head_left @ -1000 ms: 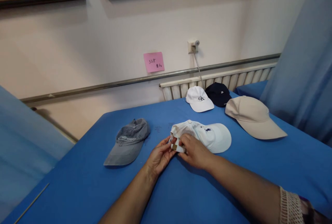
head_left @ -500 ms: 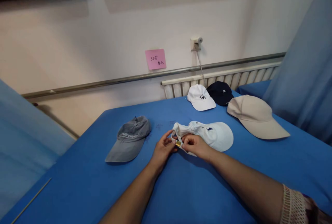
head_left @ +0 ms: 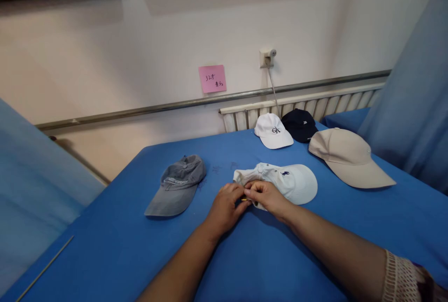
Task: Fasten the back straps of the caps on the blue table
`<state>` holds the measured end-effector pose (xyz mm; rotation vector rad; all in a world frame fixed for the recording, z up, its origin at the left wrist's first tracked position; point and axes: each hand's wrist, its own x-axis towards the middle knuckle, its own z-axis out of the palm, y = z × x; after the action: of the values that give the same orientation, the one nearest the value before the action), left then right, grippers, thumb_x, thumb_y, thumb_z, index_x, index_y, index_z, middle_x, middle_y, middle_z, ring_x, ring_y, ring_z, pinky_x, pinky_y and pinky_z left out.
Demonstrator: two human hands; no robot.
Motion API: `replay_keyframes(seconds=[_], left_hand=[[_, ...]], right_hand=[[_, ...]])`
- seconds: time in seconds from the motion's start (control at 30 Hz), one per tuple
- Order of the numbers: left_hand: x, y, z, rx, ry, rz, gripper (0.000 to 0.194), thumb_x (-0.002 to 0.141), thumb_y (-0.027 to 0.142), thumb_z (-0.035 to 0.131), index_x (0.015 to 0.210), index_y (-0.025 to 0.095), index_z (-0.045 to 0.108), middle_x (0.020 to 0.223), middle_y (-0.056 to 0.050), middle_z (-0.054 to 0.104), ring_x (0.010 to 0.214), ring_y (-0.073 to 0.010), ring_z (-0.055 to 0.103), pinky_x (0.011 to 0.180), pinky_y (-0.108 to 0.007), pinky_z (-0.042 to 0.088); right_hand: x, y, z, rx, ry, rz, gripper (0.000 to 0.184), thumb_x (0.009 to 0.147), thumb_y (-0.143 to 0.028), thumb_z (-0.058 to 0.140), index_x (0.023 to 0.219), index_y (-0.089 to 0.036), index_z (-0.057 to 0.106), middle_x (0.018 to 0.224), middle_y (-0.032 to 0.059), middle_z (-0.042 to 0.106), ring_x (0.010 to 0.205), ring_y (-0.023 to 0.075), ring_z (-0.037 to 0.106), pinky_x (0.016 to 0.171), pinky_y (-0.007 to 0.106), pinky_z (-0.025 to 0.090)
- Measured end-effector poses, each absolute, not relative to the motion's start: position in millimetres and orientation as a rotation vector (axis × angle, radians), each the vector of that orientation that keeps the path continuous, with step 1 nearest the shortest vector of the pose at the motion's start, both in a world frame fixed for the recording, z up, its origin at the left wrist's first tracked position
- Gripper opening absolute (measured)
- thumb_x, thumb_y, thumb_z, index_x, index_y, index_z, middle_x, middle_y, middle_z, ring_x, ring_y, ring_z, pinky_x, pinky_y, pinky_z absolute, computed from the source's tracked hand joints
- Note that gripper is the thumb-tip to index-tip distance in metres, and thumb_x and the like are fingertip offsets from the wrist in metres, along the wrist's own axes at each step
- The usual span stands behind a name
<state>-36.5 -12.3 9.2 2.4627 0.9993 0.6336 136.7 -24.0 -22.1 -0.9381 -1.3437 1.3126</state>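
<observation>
The pale cap with a dark logo (head_left: 285,184) lies on the blue cover (head_left: 252,260), brim to the right, its back strap pinched in the closed fingers of the left hand (head_left: 226,205) and the right hand (head_left: 269,197), a gold buckle (head_left: 244,199) just showing between them. The grey cap (head_left: 180,185) lies apart on the left, and farther back on the right sit the white cap (head_left: 272,130), the navy cap (head_left: 299,125) and the beige cap (head_left: 348,155)

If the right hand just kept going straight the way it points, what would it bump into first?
Probably the left hand, whose fingers sit just ahead of the right hand at the pale cap's back. Whether they touch is unclear.
</observation>
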Motion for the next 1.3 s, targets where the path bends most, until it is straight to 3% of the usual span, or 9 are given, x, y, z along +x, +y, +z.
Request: replay_keyframes(seconds=[0.27, 0.4, 0.53, 0.6, 0.7, 0.87, 1.0, 1.2, 1.3], left_hand=[[-27.4, -14.5, -1.4, 2.422, 1.051, 0.610, 0.010, 0.080, 0.022, 0.060, 0.089, 0.020, 0.065, 0.085, -0.005, 0.064, 0.079, -0.0195, 0.057, 0.076, -0.030, 0.039], [-25.4, -17.2, -3.6, 2.356, 0.989, 0.636, 0.017, 0.078, 0.017, 0.060, 0.093, 0.021, 0.067, 0.095, -0.006, 0.067, 0.087, -0.0217, 0.059, 0.081, -0.032, 0.041], [-30.5, -15.7, -0.4, 2.229, 0.871, 0.739, 0.038, 0.077, 0.014, 0.061, 0.115, 0.022, 0.060, 0.113, -0.008, 0.063, 0.103, -0.0228, 0.057, 0.093, -0.035, 0.043], [-34.6, -14.0, 1.1, 2.201, 0.859, 0.823, 0.046, 0.078, 0.008, 0.056, 0.121, 0.022, 0.056, 0.119, -0.008, 0.059, 0.108, -0.0220, 0.055, 0.096, -0.036, 0.043], [-39.1, -13.8, 1.3, 2.206, 0.902, 0.921, 0.054, 0.076, 0.003, 0.050, 0.127, 0.022, 0.051, 0.124, -0.009, 0.056, 0.113, -0.0223, 0.053, 0.100, -0.038, 0.043], [-43.5, -17.2, 1.6, 2.291, 0.967, 0.914, 0.063, 0.075, 0.003, 0.052, 0.135, 0.024, 0.046, 0.134, -0.009, 0.052, 0.123, -0.0256, 0.048, 0.107, -0.042, 0.036], [-45.5, -16.0, 4.9, 2.329, 1.065, 0.865, 0.055, 0.078, 0.011, 0.058, 0.131, 0.025, 0.050, 0.117, -0.008, 0.063, 0.106, -0.0242, 0.058, 0.097, -0.039, 0.043], [-42.8, -13.8, 9.5, 2.428, 1.175, 0.766, 0.025, 0.081, 0.017, 0.060, 0.105, 0.022, 0.064, 0.094, -0.006, 0.069, 0.090, -0.0227, 0.060, 0.087, -0.036, 0.043], [-44.2, -15.1, 10.1, 2.427, 1.119, 0.809, 0.032, 0.081, 0.019, 0.061, 0.112, 0.022, 0.061, 0.094, -0.005, 0.069, 0.090, -0.0218, 0.060, 0.088, -0.036, 0.043]], right_hand=[[126.7, -34.3, -19.5, -0.954, -1.331, 1.159, 0.039, 0.074, -0.049, 0.069, 0.055, -0.018, 0.053, 0.095, 0.0065, 0.061, 0.099, 0.0213, 0.057, 0.092, 0.035, 0.041], [125.8, -36.7, -16.5, -0.883, -1.371, 1.180, 0.038, 0.077, -0.048, 0.067, 0.058, -0.019, 0.052, 0.099, 0.0048, 0.062, 0.098, 0.0201, 0.059, 0.092, 0.034, 0.043], [137.1, -30.0, -18.5, -0.897, -1.338, 1.174, 0.029, 0.082, -0.047, 0.061, 0.073, -0.021, 0.055, 0.099, 0.0042, 0.064, 0.096, 0.0192, 0.061, 0.089, 0.034, 0.046], [142.6, -27.5, -20.4, -0.912, -1.449, 1.071, 0.024, 0.079, -0.041, 0.066, 0.090, -0.021, 0.058, 0.105, 0.0046, 0.063, 0.100, 0.0201, 0.060, 0.091, 0.036, 0.046], [144.3, -29.1, -20.4, -0.931, -1.756, 0.791, 0.045, 0.070, -0.027, 0.076, 0.110, -0.023, 0.056, 0.116, 0.0065, 0.061, 0.108, 0.0238, 0.056, 0.095, 0.041, 0.043], [140.0, -35.1, -14.4, -0.992, -2.008, 0.450, 0.030, 0.078, -0.020, 0.068, 0.106, -0.023, 0.059, 0.103, 0.0055, 0.065, 0.099, 0.0246, 0.057, 0.088, 0.041, 0.041], [140.0, -35.1, -11.4, -1.040, -2.059, 0.342, 0.016, 0.080, -0.017, 0.062, 0.095, -0.022, 0.059, 0.092, 0.0042, 0.065, 0.088, 0.0228, 0.057, 0.082, 0.038, 0.041], [140.3, -35.4, -9.1, -1.056, -2.047, 0.252, 0.017, 0.078, -0.017, 0.062, 0.094, -0.020, 0.057, 0.088, 0.0043, 0.064, 0.085, 0.0222, 0.055, 0.079, 0.036, 0.040], [140.8, -38.2, -7.7, -1.017, -2.078, 0.278, 0.017, 0.082, -0.021, 0.062, 0.098, -0.022, 0.058, 0.094, 0.0042, 0.065, 0.090, 0.0223, 0.055, 0.081, 0.037, 0.039]])
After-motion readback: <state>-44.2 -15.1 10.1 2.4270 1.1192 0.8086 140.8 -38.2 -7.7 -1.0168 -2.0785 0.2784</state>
